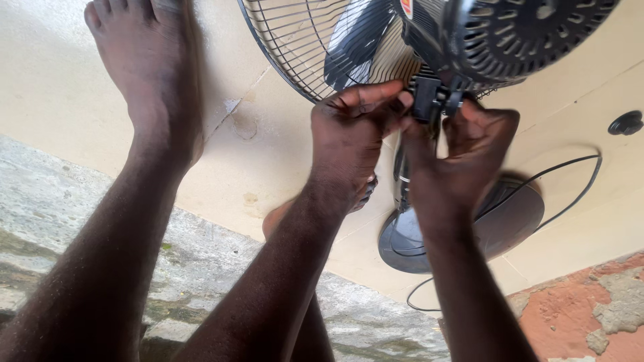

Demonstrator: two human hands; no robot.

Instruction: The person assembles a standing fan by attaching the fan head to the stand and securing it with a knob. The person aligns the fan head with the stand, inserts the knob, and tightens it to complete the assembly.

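A standing fan tilts toward me, its wire grille (295,47) and dark blades at top centre and its black vented motor housing (530,33) at top right. Both hands close around the black neck joint (433,97) under the motor. My left hand (352,134) grips the joint from the left, fingers curled over it. My right hand (463,161) holds it from the right and below. The fan's pole is mostly hidden behind my hands. Its round grey base (496,228) rests on the floor.
A black power cord (577,181) loops from the base across the cream floor. My bare left leg and foot (151,74) stretch out at left. A small black knob (626,123) lies at right. Rough concrete edge below, red cracked surface at bottom right.
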